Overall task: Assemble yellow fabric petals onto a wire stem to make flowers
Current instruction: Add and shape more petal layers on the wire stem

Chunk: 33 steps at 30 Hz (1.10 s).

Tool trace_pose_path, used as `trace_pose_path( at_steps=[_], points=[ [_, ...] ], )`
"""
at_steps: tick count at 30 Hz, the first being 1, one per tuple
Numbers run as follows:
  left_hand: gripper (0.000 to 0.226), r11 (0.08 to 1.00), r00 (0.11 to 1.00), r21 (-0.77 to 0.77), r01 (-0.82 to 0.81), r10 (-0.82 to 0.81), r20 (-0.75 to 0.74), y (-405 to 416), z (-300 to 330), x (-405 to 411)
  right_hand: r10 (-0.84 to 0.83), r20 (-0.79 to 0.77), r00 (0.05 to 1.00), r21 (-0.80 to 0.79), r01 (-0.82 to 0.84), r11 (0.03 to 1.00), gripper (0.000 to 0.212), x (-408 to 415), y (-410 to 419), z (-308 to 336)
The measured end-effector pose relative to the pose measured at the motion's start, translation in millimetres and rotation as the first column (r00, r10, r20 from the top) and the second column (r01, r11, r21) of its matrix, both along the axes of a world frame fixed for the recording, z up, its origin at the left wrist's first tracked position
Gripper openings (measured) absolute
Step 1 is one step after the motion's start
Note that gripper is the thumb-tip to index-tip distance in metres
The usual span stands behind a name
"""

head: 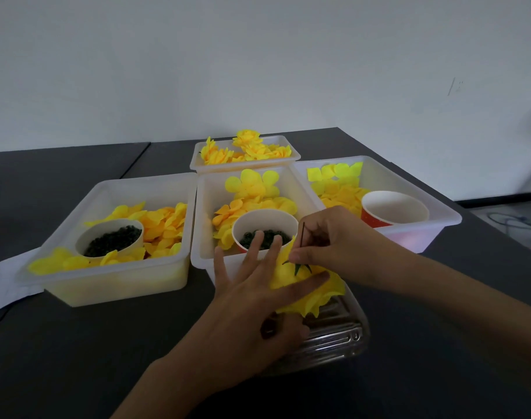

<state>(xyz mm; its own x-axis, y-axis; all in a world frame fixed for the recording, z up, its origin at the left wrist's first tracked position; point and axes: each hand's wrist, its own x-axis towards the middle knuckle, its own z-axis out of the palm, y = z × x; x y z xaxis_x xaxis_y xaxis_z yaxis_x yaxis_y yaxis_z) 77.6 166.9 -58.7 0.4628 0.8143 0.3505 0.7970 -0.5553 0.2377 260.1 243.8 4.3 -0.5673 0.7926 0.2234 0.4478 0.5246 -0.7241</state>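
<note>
The left hand (252,285) lies spread, fingers straight, steadying the flower (311,290) over the metal tray (334,337) at the near desk (76,343). The right hand (330,237) pinches the wire (302,234), upright through the flower's green calyx (297,267). Judged best: keep the petals flat and slide the calyx down squarely without bending the wire.

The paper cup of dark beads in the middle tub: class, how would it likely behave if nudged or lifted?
The paper cup probably feels light, being thin-walled and only partly filled. Yellow petals crowd it, so a nudge may shift rather than tip it. A tilt would likely spill the loose dark beads.
</note>
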Motion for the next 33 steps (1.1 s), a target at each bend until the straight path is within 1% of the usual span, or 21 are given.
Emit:
trace_pose_path(
  at_steps=[2,3,5,6,7,8,12,14,17,21,25,28,29,31,32,33],
  points=[
    [0.051,0.995,0.978,-0.079,0.064,-0.047,0.203,-3,3,-10,0.003,0.010,1.000,0.000,-0.003,1.000,0.017,-1,-1,1],
    [0.047,0.992,0.943,-0.095,0.085,-0.049,0.328,-4,6,-13,-0.003,0.018,1.000,0.005,0.003,1.000,0.016,-1,-1,1],
    [0.039,0.993,0.822,-0.090,0.081,-0.016,0.569,-6,13,-17,-0.013,0.024,1.000,-0.006,0.013,1.000,0.015,-2,-1,0],
    [0.037,0.995,0.753,-0.077,0.068,0.000,0.658,-6,16,-18,-0.016,0.023,1.000,-0.018,0.016,1.000,0.015,-1,-1,-1],
    [0.036,0.997,0.698,-0.061,0.045,0.012,0.716,-5,20,-19,-0.018,0.024,1.000,-0.022,0.019,1.000,0.014,-1,-2,-2],
    [0.036,0.999,0.663,-0.045,0.019,0.021,0.748,-4,23,-20,-0.021,0.029,0.999,-0.018,0.021,1.000,0.014,-2,-2,-2],
    [0.034,0.999,0.619,0.015,-0.041,0.013,0.785,0,35,-17,-0.033,0.020,0.999,0.014,0.032,0.999,0.014,-3,-2,-8],
    [0.033,0.998,0.615,0.039,-0.039,-0.006,0.788,0,40,-14,-0.019,0.023,1.000,0.025,0.019,1.000,0.016,-4,-4,-12],
    [0.034,0.998,0.619,0.048,-0.026,-0.022,0.785,-1,46,-12,-0.028,-0.026,0.999,0.012,0.028,1.000,0.020,-2,-6,-20],
    [0.034,0.999,0.625,0.036,-0.023,-0.014,0.781,-2,52,-11,-0.069,-0.066,0.995,-0.014,0.069,0.998,0.021,-3,-8,-27],
    [0.033,0.999,0.645,0.020,-0.050,0.017,0.764,0,57,-8,-0.125,-0.044,0.991,-0.009,0.125,0.992,0.021,-3,-10,-30],
    [0.022,0.994,0.653,-0.072,-0.079,0.106,0.750,4,58,-1,-0.152,-0.028,0.988,-0.011,0.152,0.988,0.023,-2,-12,-28],
    [0.019,0.988,0.668,-0.120,-0.102,0.157,0.727,7,57,3,-0.171,-0.023,0.985,0.008,0.172,0.985,0.025,-2,-14,-28],
    [0.020,0.969,0.732,-0.184,-0.167,0.247,0.635,12,55,9,-0.204,0.026,0.979,0.095,0.201,0.975,0.024,-3,-18,-28],
    [0.020,0.961,0.761,-0.201,-0.191,0.274,0.587,14,54,12,-0.215,0.053,0.975,0.133,0.206,0.969,0.018,-3,-20,-27],
    [0.020,0.956,0.783,-0.211,-0.204,0.289,0.551,16,54,13,-0.218,0.048,0.975,0.148,0.208,0.967,0.010,0,-22,-27]
  ],
)
